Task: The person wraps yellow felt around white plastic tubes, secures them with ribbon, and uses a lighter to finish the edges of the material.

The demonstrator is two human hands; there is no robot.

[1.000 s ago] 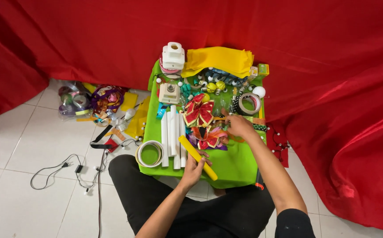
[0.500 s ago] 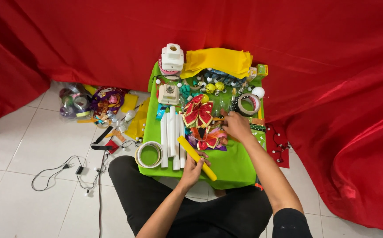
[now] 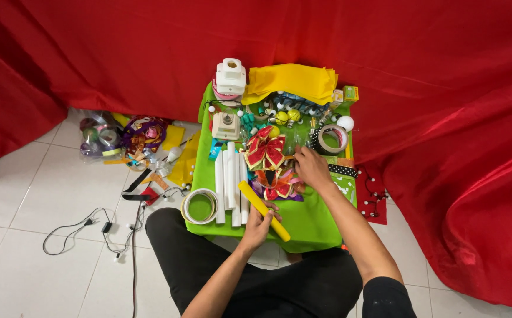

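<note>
Far left on the white tiled floor (image 3: 26, 194) lies a thin black cable (image 3: 85, 227), and beyond it a heap of shiny ribbon spools and scraps (image 3: 123, 138) against the draped red cloth (image 3: 150, 53). Next comes the low table under a lime-green cover (image 3: 312, 221), with a large roll of white tape (image 3: 200, 206) at its near left corner and three white paper tubes (image 3: 230, 182) lying side by side just beside it. The left hand (image 3: 257, 224) is wrapped around the lower half of a yellow rolled paper tube (image 3: 263, 210), which slants across the cover's front edge. Just right, red and orange folded paper bows (image 3: 270, 162) sit mid-table. The right hand (image 3: 312, 168) rests against them, fingers bent; whether it grips anything I cannot tell. Behind it lie a brownish tape roll (image 3: 330, 139) and a folded yellow cloth (image 3: 291, 81).
</note>
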